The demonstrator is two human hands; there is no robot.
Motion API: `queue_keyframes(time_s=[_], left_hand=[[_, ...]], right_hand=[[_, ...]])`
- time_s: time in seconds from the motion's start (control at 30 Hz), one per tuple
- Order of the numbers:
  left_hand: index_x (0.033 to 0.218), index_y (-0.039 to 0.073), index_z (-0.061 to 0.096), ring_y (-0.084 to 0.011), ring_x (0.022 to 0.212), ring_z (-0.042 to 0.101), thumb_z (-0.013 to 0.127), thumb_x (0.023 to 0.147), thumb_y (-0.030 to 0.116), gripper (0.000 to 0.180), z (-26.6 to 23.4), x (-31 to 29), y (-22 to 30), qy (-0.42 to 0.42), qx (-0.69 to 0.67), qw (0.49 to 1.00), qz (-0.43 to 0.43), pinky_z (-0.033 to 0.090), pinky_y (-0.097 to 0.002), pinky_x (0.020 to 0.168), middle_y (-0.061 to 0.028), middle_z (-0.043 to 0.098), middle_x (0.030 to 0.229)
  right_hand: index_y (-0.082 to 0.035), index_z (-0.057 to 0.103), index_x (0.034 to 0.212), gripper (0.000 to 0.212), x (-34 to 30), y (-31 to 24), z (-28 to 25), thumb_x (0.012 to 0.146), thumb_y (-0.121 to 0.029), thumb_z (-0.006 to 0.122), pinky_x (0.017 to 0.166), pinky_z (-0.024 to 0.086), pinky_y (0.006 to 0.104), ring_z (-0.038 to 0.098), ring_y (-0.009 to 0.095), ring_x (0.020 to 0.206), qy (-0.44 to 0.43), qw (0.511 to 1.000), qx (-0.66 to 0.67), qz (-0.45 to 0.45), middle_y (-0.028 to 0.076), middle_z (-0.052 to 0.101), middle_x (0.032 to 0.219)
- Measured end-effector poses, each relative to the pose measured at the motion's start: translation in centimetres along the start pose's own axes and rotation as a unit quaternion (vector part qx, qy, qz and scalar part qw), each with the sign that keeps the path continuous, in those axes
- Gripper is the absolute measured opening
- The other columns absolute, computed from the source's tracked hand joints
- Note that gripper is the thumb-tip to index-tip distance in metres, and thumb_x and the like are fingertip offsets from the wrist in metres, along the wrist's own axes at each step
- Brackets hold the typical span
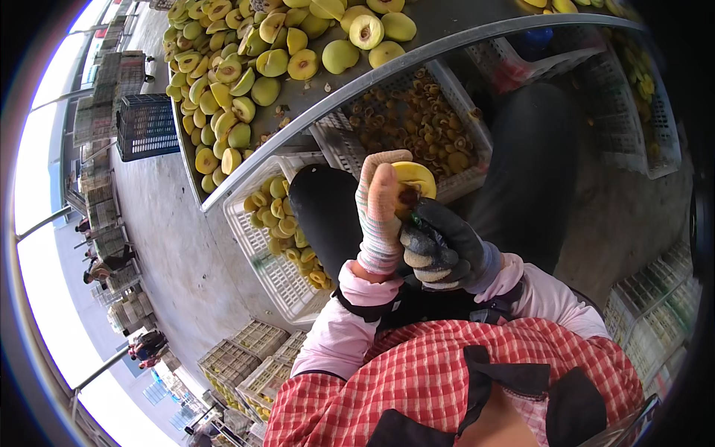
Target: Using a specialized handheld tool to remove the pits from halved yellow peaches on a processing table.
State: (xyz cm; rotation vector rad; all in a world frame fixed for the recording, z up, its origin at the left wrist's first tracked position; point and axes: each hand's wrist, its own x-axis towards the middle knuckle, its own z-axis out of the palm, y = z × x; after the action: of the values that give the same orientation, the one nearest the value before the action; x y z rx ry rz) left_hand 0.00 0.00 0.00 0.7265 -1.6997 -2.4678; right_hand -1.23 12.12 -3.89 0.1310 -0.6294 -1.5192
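Note:
In front of my lap, my left hand point(381, 205), in a pale striped knit glove, is closed around a yellow peach half point(417, 177). A dark brown hollow shows at the peach's lower side. My right hand point(445, 246), in a dark glove with pale fingertips, is curled shut right against the fruit. Whatever it grips is mostly hidden by the fingers; only a dark, greenish bit shows near the thumb. Just beyond my hands, a crate point(477, 167) holds brown-orange curved scraps.
A metal-rimmed table point(313, 112) carries many halved peaches point(246, 74). By my left knee stands a white crate point(261, 257) of peach pieces. More crates point(633, 141) stand at the right. Stacked crates point(253, 343) and people point(112, 264) are farther left.

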Motion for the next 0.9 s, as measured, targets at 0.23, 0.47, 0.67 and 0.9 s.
queue_keyframes(time_s=[0.23, 0.47, 0.67, 0.9], left_hand=[[0.105, 0.004, 0.058, -0.0188, 0.085, 0.059, 0.051, 0.091, 0.045, 0.043, -4.6, -1.7, 1.8, 0.293, -0.004, 0.932, 0.215, 0.051, -0.0342, 0.079, -0.0085, 0.060, 0.096], [0.105, 0.000, 0.061, -0.0156, 0.078, 0.057, 0.065, 0.087, 0.026, 0.033, -13.0, 2.7, 5.6, 0.322, 0.613, 0.681, 0.238, 0.047, -0.0273, 0.071, -0.0100, 0.061, 0.091], [0.130, 0.017, 0.049, -0.0308, 0.108, 0.057, 0.071, 0.074, 0.039, 0.063, -2.4, 18.5, 9.2, 0.051, 0.786, 0.607, 0.101, 0.047, -0.0414, 0.088, -0.0119, 0.052, 0.128], [0.120, 0.006, 0.051, -0.0172, 0.078, 0.060, 0.067, 0.077, 0.037, 0.055, -2.8, 16.8, 6.8, 0.019, 0.280, 0.956, 0.083, 0.050, -0.0255, 0.064, -0.0128, 0.061, 0.100]], right_hand=[[-0.004, 0.058, 0.092, 0.050, -0.6, -2.5, 0.2, 0.096, -0.051, 0.040, 0.028, 0.033, 0.0191, 0.041, 0.008, 0.038, 0.067, 0.995, -0.044, -0.057, 0.004, 0.049, 0.060], [-0.005, 0.057, 0.090, 0.045, -0.3, -2.3, -0.3, 0.097, -0.046, 0.041, 0.029, 0.029, 0.0173, 0.039, 0.005, 0.037, 0.114, 0.993, -0.024, -0.019, 0.003, 0.051, 0.061], [-0.004, 0.056, 0.088, 0.046, -0.2, -3.7, 0.8, 0.097, -0.047, 0.042, 0.028, 0.024, 0.0167, 0.032, 0.004, 0.033, 0.232, 0.957, -0.162, -0.069, -0.002, 0.043, 0.051], [-0.006, 0.055, 0.087, 0.046, 0.9, -5.0, 4.6, 0.095, -0.050, 0.043, 0.030, 0.027, 0.0184, 0.035, 0.005, 0.033, 0.184, 0.946, -0.212, -0.162, -0.003, 0.043, 0.050]])
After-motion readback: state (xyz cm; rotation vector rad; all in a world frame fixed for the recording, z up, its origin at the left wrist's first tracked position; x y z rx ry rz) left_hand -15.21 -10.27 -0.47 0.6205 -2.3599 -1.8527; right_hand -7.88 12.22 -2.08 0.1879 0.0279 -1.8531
